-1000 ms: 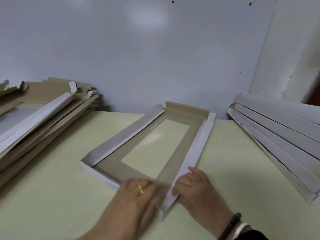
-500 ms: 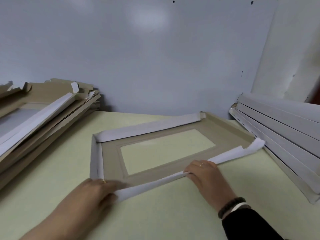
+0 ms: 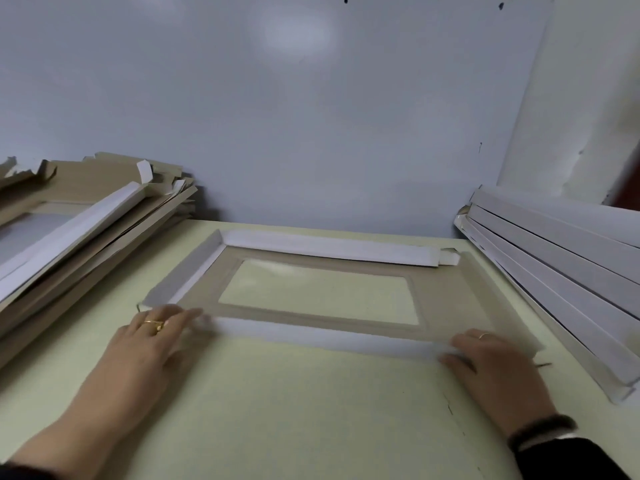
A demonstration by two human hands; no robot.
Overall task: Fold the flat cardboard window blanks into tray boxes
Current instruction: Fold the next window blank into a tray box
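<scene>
A brown cardboard window blank [image 3: 450,303] lies flat on the pale green table [image 3: 294,410], long side running left to right, its clear window in the middle. Its far flap [image 3: 329,245] and left flap [image 3: 187,275] stand folded up, white side showing. The near long flap [image 3: 311,336] is raised along the front edge. My left hand [image 3: 149,341] rests on that flap's left corner, fingers curled over it. My right hand [image 3: 491,362] holds the flap's right end, thumb under the edge. The blank's right end lies unfolded.
A slanted pile of flat brown blanks [image 3: 86,216] sits at the left, close to the blank. A stack of long white folded pieces [image 3: 554,265] leans at the right, beside the blank's end. A grey board [image 3: 311,116] stands behind the table.
The blank has turned from lengthwise away from me to lying crosswise. My hands have slid apart along the near flap to its two ends, and the flap now stands straighter.
</scene>
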